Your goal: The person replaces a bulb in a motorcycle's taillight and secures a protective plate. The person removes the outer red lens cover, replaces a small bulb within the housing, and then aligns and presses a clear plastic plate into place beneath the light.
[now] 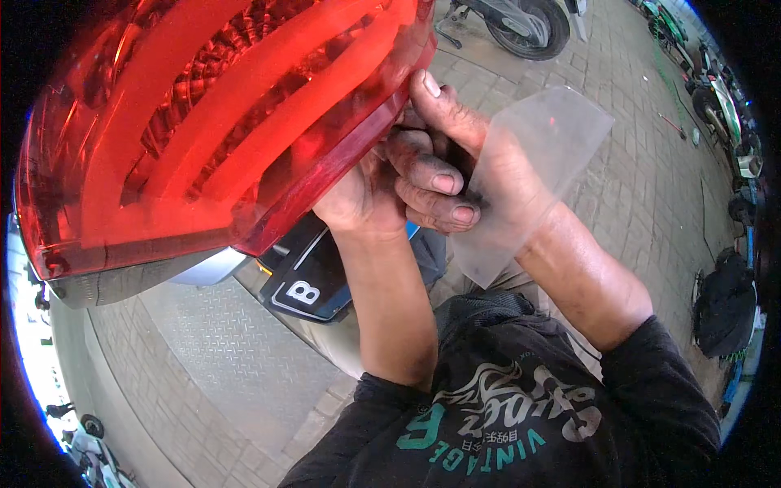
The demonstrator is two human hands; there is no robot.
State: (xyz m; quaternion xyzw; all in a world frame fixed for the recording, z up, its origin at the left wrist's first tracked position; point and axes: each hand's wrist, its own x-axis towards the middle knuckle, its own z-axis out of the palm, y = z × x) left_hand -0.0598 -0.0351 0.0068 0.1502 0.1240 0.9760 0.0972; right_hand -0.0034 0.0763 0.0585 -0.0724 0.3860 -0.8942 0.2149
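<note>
A large red tail light (pixel 203 138) fills the upper left, close in front of me. My left hand (pixel 358 195) reaches up behind its lower right edge, and the lens hides most of the fingers. Beside it, my right hand (pixel 451 154) has its thumb at the tail light's right edge and its other fingers curled. Those curled fingers grip the left side of a frosted, see-through plastic sheet (pixel 553 146), which lies across the palm and wrist. Both hands have dark smudges. Whether the left fingers touch the tail light cannot be seen.
Below the tail light is a black-and-blue panel (pixel 313 272). A textured metal plate (pixel 236 342) lies on the brick paving (pixel 610 195). Ahead stands a vehicle wheel (pixel 533 28). Several two-wheelers line the right side, with a black bag-like object (pixel 724 305) nearer me.
</note>
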